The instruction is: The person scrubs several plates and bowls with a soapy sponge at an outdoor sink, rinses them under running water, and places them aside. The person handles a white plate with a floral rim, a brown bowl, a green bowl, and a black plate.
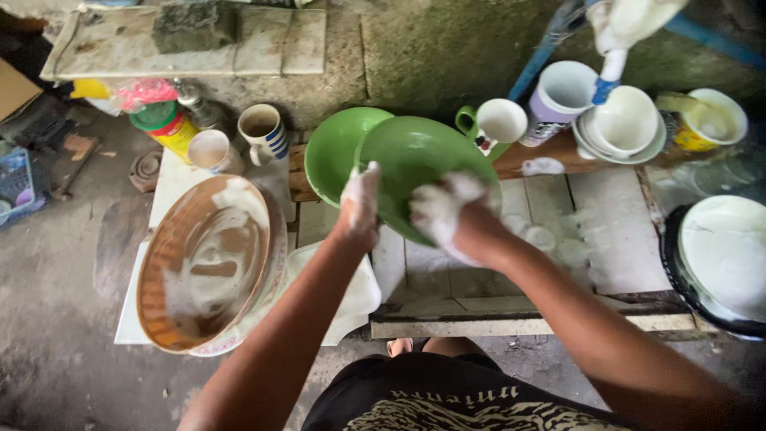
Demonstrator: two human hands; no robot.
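Green plate ctr frame, tilted, soapy. Left hand clamped on its left rim; right hand foam-covered, pressed on its face, grip can't tell. 2nd green plate just behind. 1 brown basin lower left. 4 mugs along top.

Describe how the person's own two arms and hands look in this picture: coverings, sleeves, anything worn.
Both forearms are bare, with no sleeves reaching them and no watch, bracelet or gloves visible. The left hand and right hand are coated in white soap foam over the fingers and knuckles. Lower down shows a black shirt with a pale printed pattern.
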